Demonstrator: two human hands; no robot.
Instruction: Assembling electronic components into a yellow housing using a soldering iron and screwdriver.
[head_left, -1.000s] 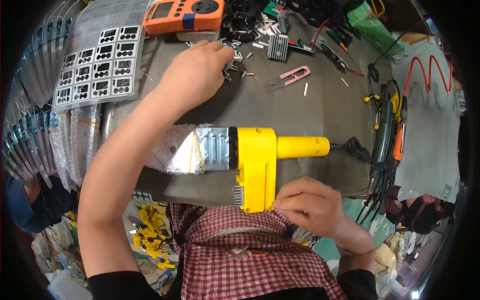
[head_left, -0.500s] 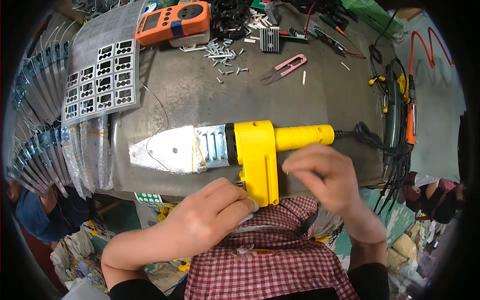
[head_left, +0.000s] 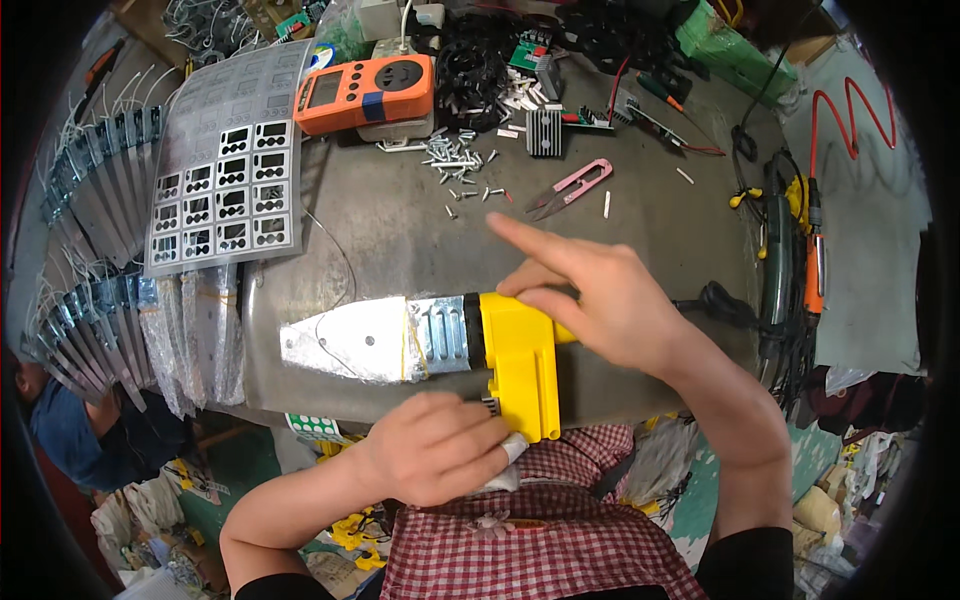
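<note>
A yellow-bodied heating tool lies across the near part of the bench. Its pointed metal plate, wrapped in clear film, faces left. My left hand is closed at the lower end of the yellow housing, a white wrap showing at one finger; its fingertips are partly hidden. Over the tool's handle reaches my right hand, empty, the index finger stretched out toward the loose screws and the other fingers bent. Pink-handled thread snips lie just beyond it.
An orange multimeter and a sheet of stickers lie at the back left. Bundled metal strips line the left edge. Heat sink and circuit boards lie behind the snips. An orange-handled screwdriver hangs right.
My right hand has moved up and left from beside the handle, its index finger now extended. The left hand stays at the housing. The whole view has shifted slightly.
</note>
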